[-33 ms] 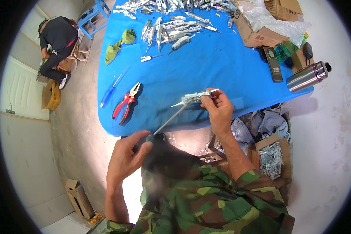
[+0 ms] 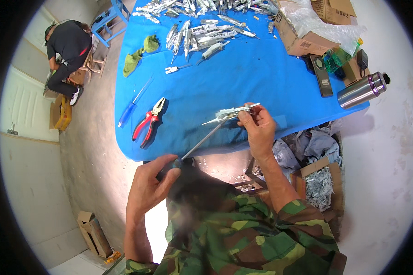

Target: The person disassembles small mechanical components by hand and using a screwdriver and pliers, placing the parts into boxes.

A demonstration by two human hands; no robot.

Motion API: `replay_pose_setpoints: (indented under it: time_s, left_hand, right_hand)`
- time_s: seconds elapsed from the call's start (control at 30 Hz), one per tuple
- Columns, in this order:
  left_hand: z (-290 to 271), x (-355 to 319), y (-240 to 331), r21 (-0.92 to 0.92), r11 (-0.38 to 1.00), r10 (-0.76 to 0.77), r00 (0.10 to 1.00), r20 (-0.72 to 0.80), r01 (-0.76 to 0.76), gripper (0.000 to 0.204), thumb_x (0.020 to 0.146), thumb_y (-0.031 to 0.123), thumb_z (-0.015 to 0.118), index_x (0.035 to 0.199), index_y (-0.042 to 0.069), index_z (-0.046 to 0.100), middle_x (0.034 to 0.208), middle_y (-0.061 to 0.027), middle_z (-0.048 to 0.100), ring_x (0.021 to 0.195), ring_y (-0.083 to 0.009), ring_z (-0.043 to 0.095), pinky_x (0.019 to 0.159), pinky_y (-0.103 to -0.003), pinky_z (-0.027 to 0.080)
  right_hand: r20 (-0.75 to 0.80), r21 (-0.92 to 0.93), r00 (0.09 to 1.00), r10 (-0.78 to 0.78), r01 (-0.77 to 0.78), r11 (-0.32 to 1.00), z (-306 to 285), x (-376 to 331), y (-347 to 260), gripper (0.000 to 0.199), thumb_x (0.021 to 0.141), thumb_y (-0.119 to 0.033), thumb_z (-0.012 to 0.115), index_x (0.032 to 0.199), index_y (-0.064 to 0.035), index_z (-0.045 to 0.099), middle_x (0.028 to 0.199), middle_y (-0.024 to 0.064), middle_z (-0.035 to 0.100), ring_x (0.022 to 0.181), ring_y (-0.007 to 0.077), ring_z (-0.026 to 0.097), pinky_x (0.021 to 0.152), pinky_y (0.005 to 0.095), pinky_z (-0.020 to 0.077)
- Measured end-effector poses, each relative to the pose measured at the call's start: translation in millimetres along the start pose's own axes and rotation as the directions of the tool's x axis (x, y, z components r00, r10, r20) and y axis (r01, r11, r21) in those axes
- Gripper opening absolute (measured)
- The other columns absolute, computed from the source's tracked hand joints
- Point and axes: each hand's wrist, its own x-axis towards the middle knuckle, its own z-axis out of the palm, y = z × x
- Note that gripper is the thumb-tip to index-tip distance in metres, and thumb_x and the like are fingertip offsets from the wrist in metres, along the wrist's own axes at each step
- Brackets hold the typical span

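My left hand (image 2: 147, 183) is closed round the dark handle of a screwdriver (image 2: 202, 141), whose long metal shank slants up and to the right. Its tip meets the underside of a slim white-and-metal mechanical part (image 2: 230, 112). The far right end of that part is pinched between the thumb and fingers of my right hand (image 2: 258, 127), which holds it above the near edge of the blue-covered table (image 2: 243, 73). Red-handled pliers (image 2: 149, 123) and a blue-handled screwdriver (image 2: 134, 104) lie left of the part. A small white piece with a thin rod (image 2: 175, 68) lies beyond them.
Similar parts (image 2: 206, 34) are heaped at the far side. A green cloth (image 2: 134, 60) lies at left. Cardboard boxes (image 2: 303, 43), a dark handheld device (image 2: 322, 75) and a steel bottle (image 2: 362, 90) stand at right. Below is a box of scraps (image 2: 320, 188). Another person (image 2: 68, 50) sits far left.
My right hand and the white-and-metal part have shifted very slightly to the right. The screwdriver stays against the part, and my left hand has barely moved.
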Motion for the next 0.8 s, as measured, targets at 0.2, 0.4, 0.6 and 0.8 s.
replay_pose_setpoints:
  time_s: [0.2,0.4,0.6,0.8]
  left_hand:
    - [14,16,-9,-0.176,0.967,-0.21,0.969,-0.131,0.186,0.034,0.097,0.023,0.074,0.119,-0.003,0.072,0.086,-0.0079,0.071,0.074,-0.0145,0.063,0.069,-0.029,0.05]
    - [52,67,-40,0.14,0.989,0.021,0.907,-0.421,0.042,0.032,0.092,0.009,0.075,0.122,-0.002,0.068,0.105,-0.0176,0.073,0.091,-0.0312,0.071,0.082,-0.038,0.056]
    - [61,92,-39,0.633,0.772,0.294,0.854,-0.429,0.052,0.037,0.089,0.01,0.08,0.124,0.004,0.069,0.118,-0.017,0.071,0.109,-0.0342,0.068,0.087,-0.04,0.057]
    - [67,109,20,0.321,0.925,0.308,0.895,-0.322,-0.203,0.044,0.086,0.011,0.084,0.127,0.004,0.069,0.122,-0.0152,0.071,0.113,-0.0299,0.067,0.086,-0.038,0.057]
  right_hand:
    - [-0.062,-0.086,0.995,-0.074,0.068,0.994,-11,18,-7,0.029,0.094,-0.005,0.079,0.117,0.0043,0.064,0.099,0.0067,0.071,0.084,0.0092,0.066,0.073,0.024,0.0556]
    - [-0.019,-0.04,0.994,-0.108,0.107,0.993,-3,22,-13,0.033,0.091,-0.002,0.081,0.118,0.0046,0.063,0.104,0.0086,0.073,0.092,0.011,0.07,0.079,0.0254,0.0588]
    - [0.06,-0.05,0.993,-0.098,0.101,0.994,-2,24,-16,0.031,0.09,0.002,0.079,0.118,0.0024,0.064,0.11,0.0092,0.075,0.095,0.0109,0.071,0.083,0.0257,0.0596]
    - [0.134,-0.121,0.989,-0.069,0.086,0.989,-2,26,-12,0.033,0.091,0.002,0.079,0.121,0.0014,0.065,0.113,0.0088,0.076,0.096,0.0114,0.071,0.085,0.0276,0.0597]
